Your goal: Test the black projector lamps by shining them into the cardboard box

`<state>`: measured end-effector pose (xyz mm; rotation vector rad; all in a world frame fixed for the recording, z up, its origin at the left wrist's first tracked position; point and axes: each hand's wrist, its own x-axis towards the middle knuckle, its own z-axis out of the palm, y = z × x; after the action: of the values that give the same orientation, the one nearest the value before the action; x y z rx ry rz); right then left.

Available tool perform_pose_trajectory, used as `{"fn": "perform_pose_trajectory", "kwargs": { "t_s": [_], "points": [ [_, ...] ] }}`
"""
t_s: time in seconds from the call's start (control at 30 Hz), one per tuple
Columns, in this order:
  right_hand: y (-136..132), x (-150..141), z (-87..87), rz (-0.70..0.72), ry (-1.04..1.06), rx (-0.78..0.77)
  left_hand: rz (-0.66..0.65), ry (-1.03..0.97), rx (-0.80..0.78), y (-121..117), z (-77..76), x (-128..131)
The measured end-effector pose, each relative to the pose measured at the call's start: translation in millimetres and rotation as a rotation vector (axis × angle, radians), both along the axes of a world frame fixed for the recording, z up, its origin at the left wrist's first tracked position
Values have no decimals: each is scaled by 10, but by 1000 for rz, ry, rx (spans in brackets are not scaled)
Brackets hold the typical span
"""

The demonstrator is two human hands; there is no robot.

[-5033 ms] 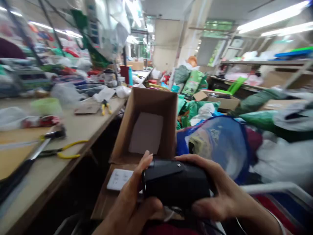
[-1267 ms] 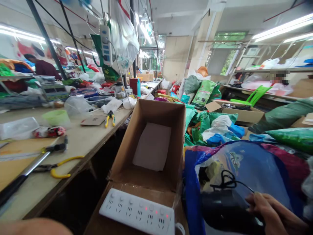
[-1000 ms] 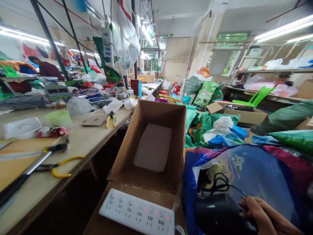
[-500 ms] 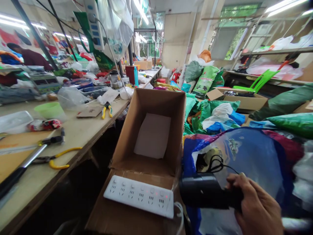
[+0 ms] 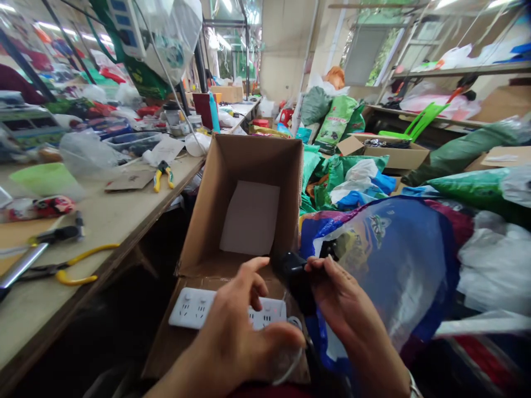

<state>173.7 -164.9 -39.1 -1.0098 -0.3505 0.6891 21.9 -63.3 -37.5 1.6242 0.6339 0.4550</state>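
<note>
Open cardboard box point(image 5: 249, 157) holds a white sheet point(image 5: 250, 218); at its front edge, right hand point(image 5: 352, 315) grips a black device point(image 5: 292, 279), open left hand point(image 5: 232, 337) above white power strip point(image 5: 186, 308), blue-trimmed plastic bag point(image 5: 385, 265) beside

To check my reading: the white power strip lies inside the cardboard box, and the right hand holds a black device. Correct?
No: the head view shows the white power strip on the flap outside the box. The right hand holds the black device.

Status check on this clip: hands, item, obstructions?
Right hand grips black device. Left hand open beside it, over white power strip. Cardboard box just beyond.
</note>
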Motion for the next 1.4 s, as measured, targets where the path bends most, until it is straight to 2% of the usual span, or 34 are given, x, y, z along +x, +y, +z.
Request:
{"fn": "perform_pose_trajectory", "kwargs": {
  "t_s": [0.07,0.13,0.2,0.3,0.4,0.53,0.6,0.67,0.73,0.8,0.83,0.9,0.97,1.07,1.17,1.27,1.33,1.4],
  "points": [
    [20,-140,-9,112,-24,-44,-43,127,218,-52,-79,123],
    [-4,-232,-11,266,-112,-134,-82,245,347,-83,-142,228],
    [-43,-261,-9,363,-261,-226,-96,275,352,-82,-163,286],
    [-78,-211,-29,309,-469,-282,-106,205,305,-29,-101,294],
    [-73,-115,-80,204,-492,-252,-159,125,91,52,-5,246],
    [-10,-38,-89,103,-185,-27,-163,17,-426,128,2,138],
    [27,-21,-74,106,-65,87,-133,-65,-659,142,-33,78],
    [35,29,-89,179,-34,101,-88,-101,-776,150,-58,20],
    [-16,148,-144,291,-71,-14,-32,-86,-790,163,-68,-38],
    [-125,330,-215,361,-198,-228,34,-73,-753,190,-74,-101],
    [-191,428,-247,352,-299,-343,70,-77,-725,208,-82,-132],
    [-314,588,-299,246,-528,-538,125,-96,-671,244,-113,-188],
    [-395,661,-363,150,-703,-680,143,-120,-643,267,-155,-222],
    [-444,640,-586,173,-775,-839,127,-139,-636,258,-183,-223],
    [-507,630,-962,257,-708,-883,124,-150,-643,230,-112,-188],
    [-636,706,-1242,371,-698,-796,143,-163,-649,240,49,-168],
    [-717,754,-1235,392,-723,-773,174,-179,-643,280,180,-180],
    [-741,748,-1044,339,-772,-780,226,-211,-641,342,304,-217]
  ]
}}
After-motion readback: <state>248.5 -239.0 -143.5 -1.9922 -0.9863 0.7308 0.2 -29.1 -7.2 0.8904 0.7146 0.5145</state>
